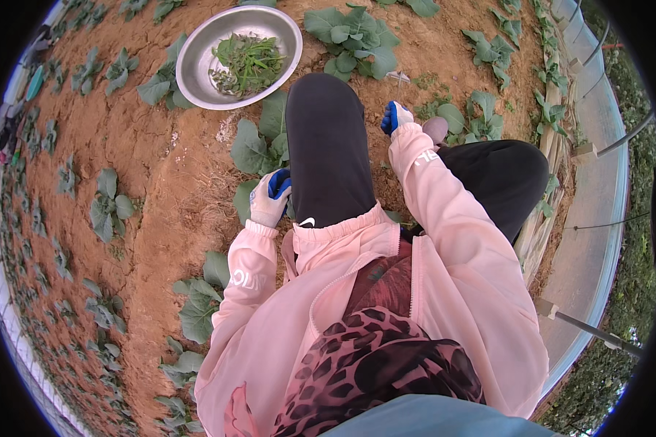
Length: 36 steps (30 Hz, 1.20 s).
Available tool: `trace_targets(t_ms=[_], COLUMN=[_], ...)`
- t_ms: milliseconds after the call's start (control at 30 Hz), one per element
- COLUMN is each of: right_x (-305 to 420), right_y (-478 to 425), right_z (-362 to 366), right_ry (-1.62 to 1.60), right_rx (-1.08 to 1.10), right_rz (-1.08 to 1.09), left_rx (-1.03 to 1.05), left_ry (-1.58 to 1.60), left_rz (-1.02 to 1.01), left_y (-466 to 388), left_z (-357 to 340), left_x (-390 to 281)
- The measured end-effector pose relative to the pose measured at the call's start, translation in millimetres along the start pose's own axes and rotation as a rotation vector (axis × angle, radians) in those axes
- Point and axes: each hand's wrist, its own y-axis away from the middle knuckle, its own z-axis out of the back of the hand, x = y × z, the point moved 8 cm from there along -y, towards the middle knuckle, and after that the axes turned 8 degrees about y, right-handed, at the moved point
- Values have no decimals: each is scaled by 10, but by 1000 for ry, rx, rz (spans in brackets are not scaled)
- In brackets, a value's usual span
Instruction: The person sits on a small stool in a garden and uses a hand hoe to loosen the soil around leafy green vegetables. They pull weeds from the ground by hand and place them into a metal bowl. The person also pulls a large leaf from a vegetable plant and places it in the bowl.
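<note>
My left hand (269,198), in a white work glove with a blue coated palm, rests beside my left thigh with its fingers curled. Broad-leaved seedlings that look like cabbage or broccoli grow next to it, and what lies under the fingers is hidden. My right hand (397,117), gloved the same way, is closed over the soil between my knees; nothing shows in it. Low green weeds (433,104) grow to its right, near a seedling (482,116). Ahead on the left, a metal basin (188,71) holds a heap of pulled weeds and grass (250,64).
A large leafy plant (355,41) stands just ahead, right of the basin. Rows of seedlings (106,205) run along the reddish soil on the left. To the right, a plastic sheet wall (590,164) with metal poles (628,136) bounds the bed.
</note>
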Motion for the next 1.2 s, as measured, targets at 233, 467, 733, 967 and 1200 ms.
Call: trace_targets(t_ms=[233,467,733,967,1200], right_x=[-366,-762,-1453,-1489,-1206], right_y=[-471,-450,-601,-586,-390], right_z=[365,738,1564,1399,1123], right_ry=[17,258,854,1332,1484], right_rx=[98,-156,-372,-437,-421], right_rz=[-3,27,-29,-185,-200], left_rx=[-200,-158,47,201,304], left_ry=[167,191,-468,-978,-1191], left_rz=[44,-67,-30,177,315], left_y=[32,-1124,-3214,-3544,-3715], left_z=[349,441,-192,-179,-230], left_x=[298,-519,81,844,1016])
